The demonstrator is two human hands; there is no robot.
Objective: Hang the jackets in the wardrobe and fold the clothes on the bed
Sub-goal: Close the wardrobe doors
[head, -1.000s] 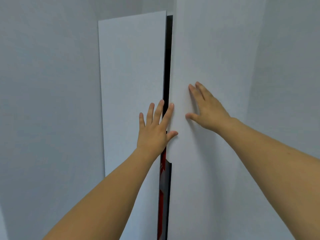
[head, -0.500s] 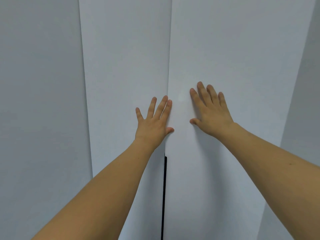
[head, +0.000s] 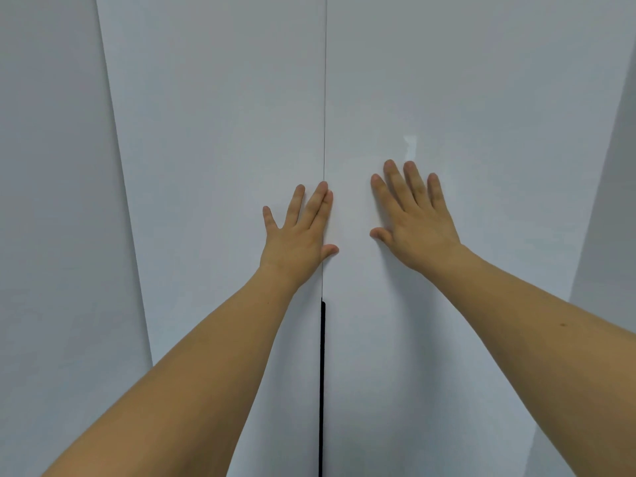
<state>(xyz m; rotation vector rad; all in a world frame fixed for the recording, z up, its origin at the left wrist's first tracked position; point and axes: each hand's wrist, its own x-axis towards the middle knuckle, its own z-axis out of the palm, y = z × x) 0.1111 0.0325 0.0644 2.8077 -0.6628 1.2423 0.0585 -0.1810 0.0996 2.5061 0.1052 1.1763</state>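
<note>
Two white wardrobe doors fill the view, the left door (head: 220, 166) and the right door (head: 481, 115), meeting at a thin vertical seam. My left hand (head: 297, 235) lies flat on the left door with its fingers spread, its thumb reaching across the seam. My right hand (head: 414, 220) presses flat on the right door, fingers apart. Below my left wrist the seam widens into a narrow black gap (head: 322, 390). No jackets or other clothes are visible, and the wardrobe's inside is hidden.
A plain white wall or side panel (head: 51, 235) stands at the left of the doors. Another pale panel (head: 616, 201) angles in at the far right.
The doors have swung together: the dark opening with a red garment behind it has closed to a thin seam. Both hands stayed flat on the doors, and the doors now face me squarely.
</note>
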